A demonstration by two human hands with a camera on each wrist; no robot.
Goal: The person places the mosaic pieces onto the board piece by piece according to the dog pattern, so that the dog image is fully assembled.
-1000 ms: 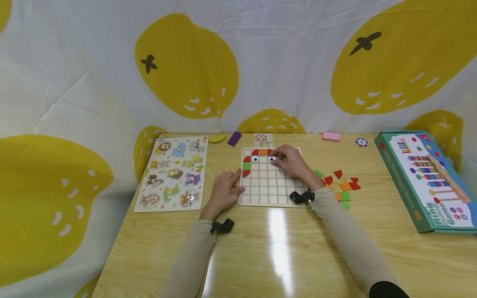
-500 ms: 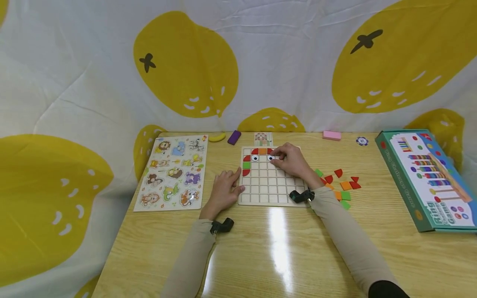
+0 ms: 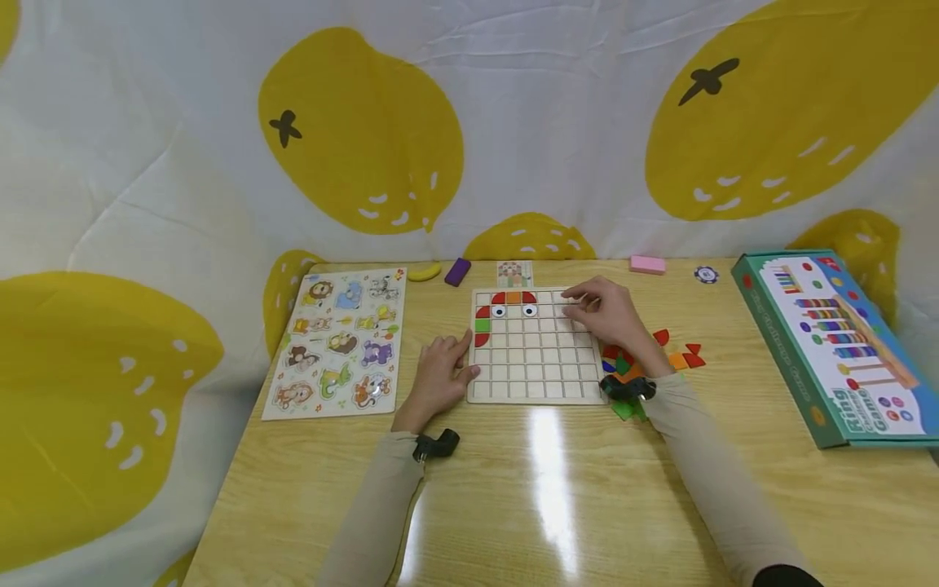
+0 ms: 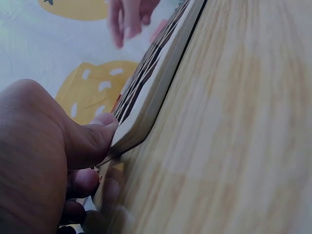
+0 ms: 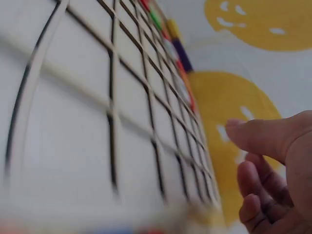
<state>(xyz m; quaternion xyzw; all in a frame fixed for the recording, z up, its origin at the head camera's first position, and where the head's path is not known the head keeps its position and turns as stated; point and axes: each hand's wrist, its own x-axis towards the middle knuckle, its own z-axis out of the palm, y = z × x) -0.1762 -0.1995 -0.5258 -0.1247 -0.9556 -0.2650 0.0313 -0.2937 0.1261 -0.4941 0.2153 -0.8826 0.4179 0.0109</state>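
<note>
Grid board [image 3: 535, 359] at frame centre, green tile [image 3: 482, 325] in its upper left, left hand [image 3: 438, 375] touching its left edge, fingers relaxed; right hand [image 3: 607, 314] right of centre, thumb and fingers parted

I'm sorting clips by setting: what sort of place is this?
Likely an indoor play table: it holds a grid board, an animal puzzle and a game box.

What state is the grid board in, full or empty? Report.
Partly filled: tiles sit toward the upper left of the grid board; most is bare.
</note>
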